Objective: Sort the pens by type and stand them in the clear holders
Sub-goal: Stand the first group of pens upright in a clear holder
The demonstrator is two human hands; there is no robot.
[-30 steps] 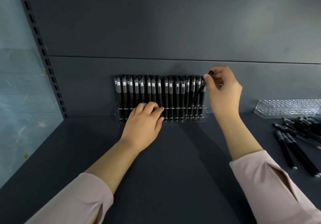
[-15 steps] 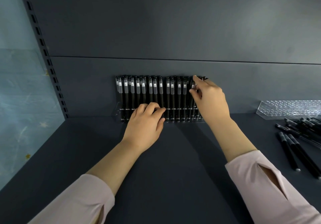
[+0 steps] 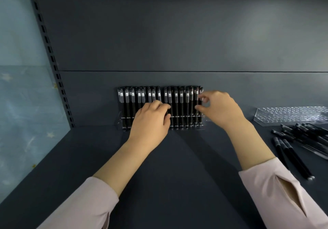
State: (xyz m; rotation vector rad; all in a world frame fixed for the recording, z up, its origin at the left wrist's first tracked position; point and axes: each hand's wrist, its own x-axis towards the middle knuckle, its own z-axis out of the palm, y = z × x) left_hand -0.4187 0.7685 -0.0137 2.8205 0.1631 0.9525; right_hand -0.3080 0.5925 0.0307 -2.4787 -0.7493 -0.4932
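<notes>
A clear holder [image 3: 118, 123] stands against the back wall, filled with a row of upright black pens [image 3: 181, 104] with clear grey caps. My left hand [image 3: 150, 122] lies on the middle of its front, bent fingers and thumb gripping the holder among the pens. At the row's right end is my right hand [image 3: 220, 109], its thumb and forefinger slightly apart beside the last pen [image 3: 196, 95] and holding nothing. That fingertip area is blurred. Loose black pens [image 3: 300, 136] lie in a heap on the right.
A second clear holder [image 3: 291, 115], with no pens in it, sits at the back right behind the loose pens. The dark shelf floor [image 3: 186, 166] stretches in front of me. A slotted metal upright [image 3: 53, 65] and a pale blue panel close off the left side.
My right hand brought a tilted pen to the row's right end, pushed it down upright, then drew back slightly to the right. My left hand stayed on the holder.
</notes>
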